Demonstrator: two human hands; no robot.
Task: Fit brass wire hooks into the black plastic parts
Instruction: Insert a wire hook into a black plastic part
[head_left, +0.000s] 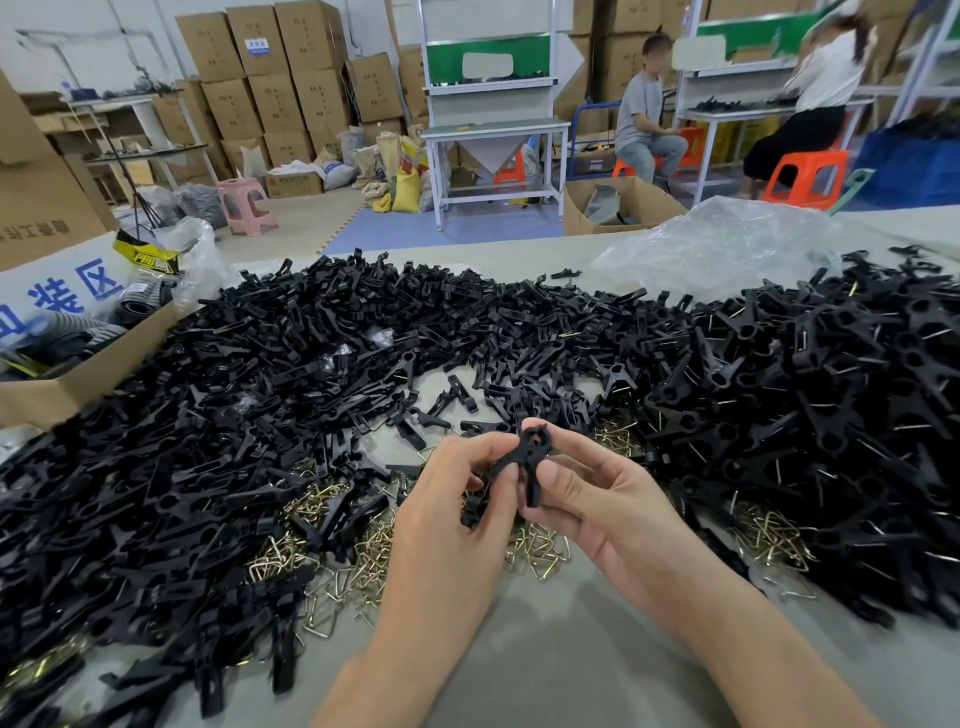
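Black plastic part (527, 460), forked, ring-headed, between both hands.

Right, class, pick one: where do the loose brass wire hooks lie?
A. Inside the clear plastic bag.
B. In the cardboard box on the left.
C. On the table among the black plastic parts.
C: the brass wire hooks lie in loose heaps on the table, between the black plastic parts.

Bright, even light; edges warped.
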